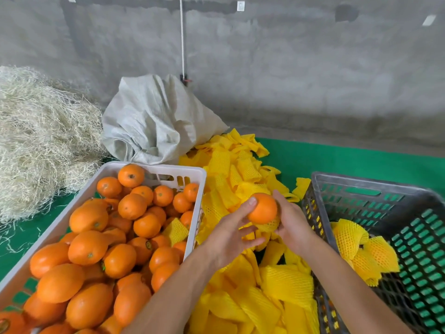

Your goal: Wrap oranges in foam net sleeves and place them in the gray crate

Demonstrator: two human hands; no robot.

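left hand (228, 237) + right hand (292, 227): fingers hold orange (262, 208), half in yellow foam net sleeve (269, 225) | left of gray crate (361, 186)

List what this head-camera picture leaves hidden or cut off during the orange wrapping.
- Underside of the round orange being wrapped: hidden by the yellow foam net sleeve and both hands.
- Right hand fingertips: hidden behind fruit and sleeve, so its grip is only partly visible.
- Gray plastic crate: right and near sides cut off by the frame.
- White plastic crate: near end cut off; lower oranges buried.
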